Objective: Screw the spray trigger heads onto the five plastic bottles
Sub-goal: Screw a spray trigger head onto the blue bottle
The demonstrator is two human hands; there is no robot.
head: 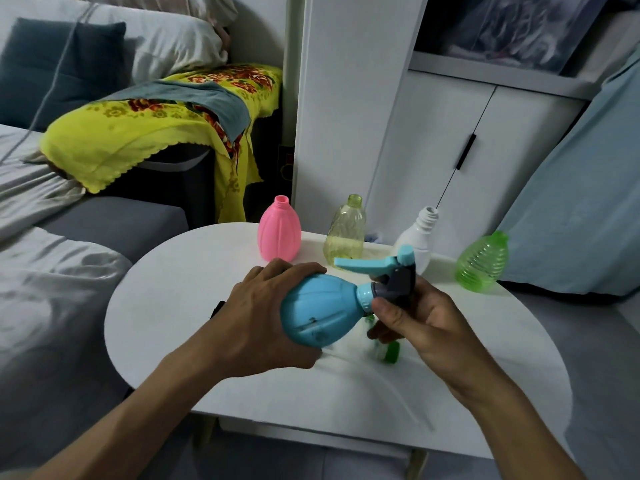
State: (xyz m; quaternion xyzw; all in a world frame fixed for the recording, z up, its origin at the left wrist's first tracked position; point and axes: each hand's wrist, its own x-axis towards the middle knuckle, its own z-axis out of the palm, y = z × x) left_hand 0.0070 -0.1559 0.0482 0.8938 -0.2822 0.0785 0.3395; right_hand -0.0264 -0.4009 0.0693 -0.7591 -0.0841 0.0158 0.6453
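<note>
Nearest the camera, two bare forearms reach in over the near edge of a white oval tabletop (194, 292). The left hand (256, 317) wraps around the wide base of a light-blue bulb-shaped plastic bottle (320, 308), fingers curled over its far side and thumb under its near side, holding it tilted almost on its side above the table with the neck pointing right. At that neck sits a spray trigger head with a grey body and light-blue lever and nozzle (388, 271); the lever points left over the bottle's shoulder. The right hand (415, 317) grips the grey collar of this head, thumb pressed at the joint between collar and bottle neck, the other fingers curled beneath. Whether the head is fully screwed down cannot be told.

Below the right hand, partly hidden by it, a small green plastic piece (391, 353) lies on the table; its shape is blurred. A small dark object (217, 308) peeks out behind the left wrist.

Farther back, along the table's far edge, four open-necked bottles stand in a row, none with a head: a pink ribbed plastic bottle (280, 233), a pale yellow translucent bottle (346, 233), a white opaque bottle (420, 237) partly behind the trigger head, and a bright green translucent ridged bottle (483, 263) at the far right.

Beyond the table stand a white cabinet with a black handle (450, 133), a yellow flowered cloth (138, 133) draped over furniture, and grey bedding (52, 271) at left.
</note>
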